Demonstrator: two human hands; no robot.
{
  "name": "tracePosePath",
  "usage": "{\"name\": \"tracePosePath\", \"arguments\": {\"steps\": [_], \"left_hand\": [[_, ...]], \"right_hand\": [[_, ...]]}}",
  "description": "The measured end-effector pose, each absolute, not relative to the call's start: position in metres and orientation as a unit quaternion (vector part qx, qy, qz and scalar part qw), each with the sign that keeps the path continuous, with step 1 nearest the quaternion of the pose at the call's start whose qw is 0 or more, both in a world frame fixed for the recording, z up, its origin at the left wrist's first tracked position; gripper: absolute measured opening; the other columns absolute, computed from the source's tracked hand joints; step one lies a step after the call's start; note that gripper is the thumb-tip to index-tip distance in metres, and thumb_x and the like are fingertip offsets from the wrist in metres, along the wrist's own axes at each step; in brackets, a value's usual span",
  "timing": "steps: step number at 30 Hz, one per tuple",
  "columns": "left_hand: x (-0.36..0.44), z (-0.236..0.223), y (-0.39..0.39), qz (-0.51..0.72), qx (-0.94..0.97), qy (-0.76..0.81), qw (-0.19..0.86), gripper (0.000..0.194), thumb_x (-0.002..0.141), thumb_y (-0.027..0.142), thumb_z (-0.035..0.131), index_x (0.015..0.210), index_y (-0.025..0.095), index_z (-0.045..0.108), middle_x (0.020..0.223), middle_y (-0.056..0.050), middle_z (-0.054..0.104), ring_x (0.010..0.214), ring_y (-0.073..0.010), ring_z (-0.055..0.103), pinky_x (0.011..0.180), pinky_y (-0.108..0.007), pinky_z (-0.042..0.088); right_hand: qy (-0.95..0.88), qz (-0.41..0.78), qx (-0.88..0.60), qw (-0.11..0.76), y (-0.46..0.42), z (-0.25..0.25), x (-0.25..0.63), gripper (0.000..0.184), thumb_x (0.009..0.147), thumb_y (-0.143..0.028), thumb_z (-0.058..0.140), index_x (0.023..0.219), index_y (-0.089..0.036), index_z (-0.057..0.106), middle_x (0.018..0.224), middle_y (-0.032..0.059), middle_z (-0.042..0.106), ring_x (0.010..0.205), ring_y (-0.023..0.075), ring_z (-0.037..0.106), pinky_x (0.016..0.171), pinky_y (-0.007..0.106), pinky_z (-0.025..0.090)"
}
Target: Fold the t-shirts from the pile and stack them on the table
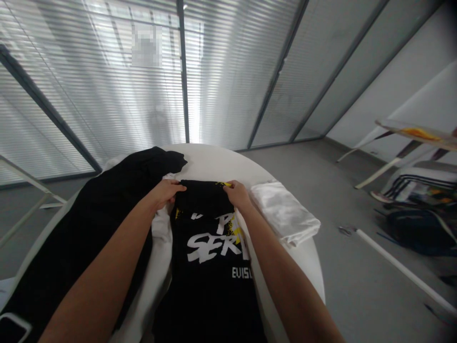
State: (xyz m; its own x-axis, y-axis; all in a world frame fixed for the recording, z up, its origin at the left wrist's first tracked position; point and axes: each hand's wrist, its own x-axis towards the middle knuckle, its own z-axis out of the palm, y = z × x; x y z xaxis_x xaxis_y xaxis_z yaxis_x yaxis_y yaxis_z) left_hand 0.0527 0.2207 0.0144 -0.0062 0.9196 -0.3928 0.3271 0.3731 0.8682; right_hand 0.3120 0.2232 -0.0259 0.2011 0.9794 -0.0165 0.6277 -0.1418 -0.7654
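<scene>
A black T-shirt (210, 267) with white and yellow print lies lengthwise on the round white table (214, 162). Its far end is folded back toward me. My left hand (166, 191) pinches the left corner of that folded end, fingers closed on the cloth. At the right corner, my right hand (237, 194) grips the same fold. Both forearms reach in from the bottom of the view.
A pile of black clothing (96, 224) covers the table's left side. A folded white garment (285, 214) lies at the table's right edge, and white cloth (159, 267) shows beneath the T-shirt. Bags and shoes (417, 209) lie on the floor at right. Blinds cover the glass wall behind.
</scene>
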Motion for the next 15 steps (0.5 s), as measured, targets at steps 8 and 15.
{"name": "tracePosePath", "arguments": {"steps": [8, 15], "left_hand": [[0.056, 0.028, 0.214, 0.321, 0.482, 0.623, 0.525, 0.044, 0.077, 0.026, 0.068, 0.119, 0.021, 0.06, 0.113, -0.007, 0.067, 0.094, -0.021, 0.066, 0.053, -0.022, 0.051], [0.055, 0.033, 0.21, 0.351, 0.441, 0.577, 0.592, 0.062, 0.077, 0.021, 0.072, 0.134, 0.02, 0.048, 0.126, -0.012, 0.059, 0.106, -0.027, 0.063, 0.068, -0.041, 0.064]], "right_hand": [[-0.607, 0.271, -0.648, 0.371, 0.22, -0.007, 0.327, 0.017, 0.083, -0.033, 0.056, 0.093, -0.022, 0.063, 0.083, 0.0018, 0.063, 0.076, 0.0163, 0.058, 0.073, 0.033, 0.054], [-0.569, 0.385, -0.632, 0.358, 0.201, 0.022, 0.32, 0.025, 0.089, -0.04, 0.049, 0.109, -0.026, 0.052, 0.102, 0.0071, 0.052, 0.077, 0.0196, 0.054, 0.045, 0.035, 0.058]]}}
